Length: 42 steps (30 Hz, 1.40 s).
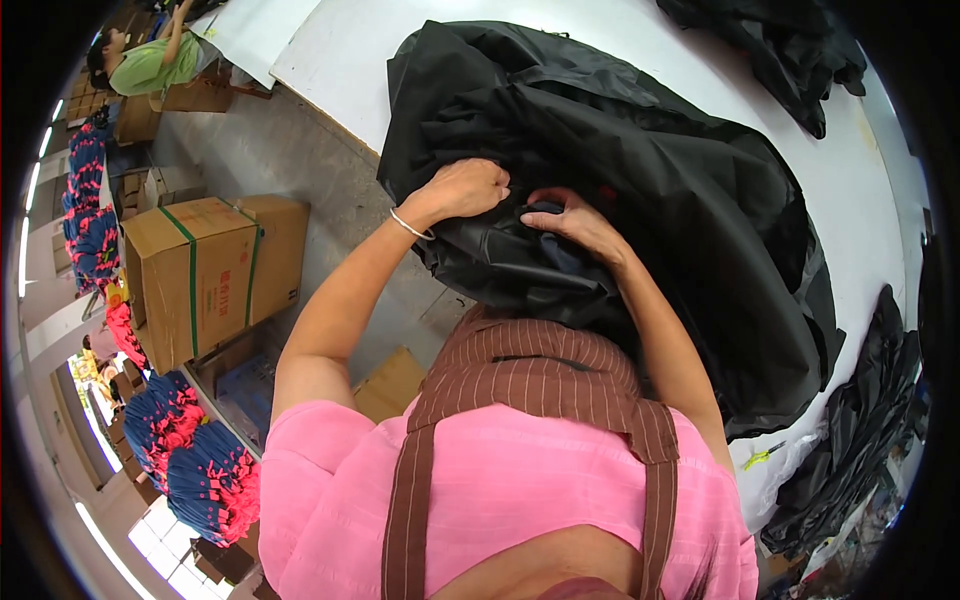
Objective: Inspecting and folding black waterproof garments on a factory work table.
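Observation:
A large heap of glossy black fabric [660,190] lies bunched and folded over the near side of the white table, reaching to my apron. My left hand [468,188], with a white bangle at its wrist, is closed on a fold at the left part of the heap. Just to its right, my right hand [578,222] curls around the same fabric, thumb and fingers on either side of a dark fold. The fingertips of both hands are partly hidden in the folds. A small red spot shows on the cloth beyond my right hand.
More black fabric lies on the white table [340,55] at the far right [770,60] and near right [860,430]. Yellow-green thread snips [762,457] lie by the heap. Left stand a strapped carton [215,280] and navy-and-pink bundles [205,480]. A person in green [160,65] works far left.

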{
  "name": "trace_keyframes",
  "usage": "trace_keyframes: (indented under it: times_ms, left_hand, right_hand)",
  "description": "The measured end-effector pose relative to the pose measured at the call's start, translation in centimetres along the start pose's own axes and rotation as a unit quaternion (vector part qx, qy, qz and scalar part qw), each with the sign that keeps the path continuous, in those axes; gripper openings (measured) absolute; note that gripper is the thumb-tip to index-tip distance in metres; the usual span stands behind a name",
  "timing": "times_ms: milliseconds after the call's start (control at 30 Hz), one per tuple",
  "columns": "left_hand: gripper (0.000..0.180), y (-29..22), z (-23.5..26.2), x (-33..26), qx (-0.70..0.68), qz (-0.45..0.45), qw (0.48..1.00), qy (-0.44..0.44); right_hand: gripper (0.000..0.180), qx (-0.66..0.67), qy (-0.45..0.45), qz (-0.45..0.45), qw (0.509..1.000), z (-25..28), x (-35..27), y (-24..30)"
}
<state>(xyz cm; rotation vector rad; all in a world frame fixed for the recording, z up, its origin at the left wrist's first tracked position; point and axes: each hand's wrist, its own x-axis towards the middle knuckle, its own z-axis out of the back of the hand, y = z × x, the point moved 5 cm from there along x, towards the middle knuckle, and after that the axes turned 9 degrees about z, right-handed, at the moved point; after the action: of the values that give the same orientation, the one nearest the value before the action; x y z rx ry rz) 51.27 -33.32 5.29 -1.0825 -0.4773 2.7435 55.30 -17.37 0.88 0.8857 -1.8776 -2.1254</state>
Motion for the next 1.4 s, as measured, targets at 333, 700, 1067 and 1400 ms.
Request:
trace_keyframes:
  times_ms: [333, 700, 1067, 1400]
  left_hand:
    - [0.017, 0.6, 0.4, 1.2, -0.149, -0.1, 0.982, 0.057]
    - [0.018, 3.3, -0.6, 1.9, -0.33, -0.034, 0.92, 0.211]
    - [0.015, 3.4, -0.6, 1.9, -0.397, -0.035, 0.896, 0.198]
    - [0.02, 1.4, -0.2, 1.6, -0.371, -0.062, 0.902, 0.212]
  right_hand:
    - [0.048, -0.186, -0.061, 0.019, 0.98, -0.3, 3.6, 0.9]
    - [0.037, 0.203, -0.05, 0.017, 0.978, 0.0, 1.0, -0.2]
    - [0.049, -0.79, 0.186, 0.074, 0.579, -3.2, 4.0, -4.7]
    - [0.031, -0.282, -0.086, 0.043, 0.954, 3.0, 2.4, -2.9]
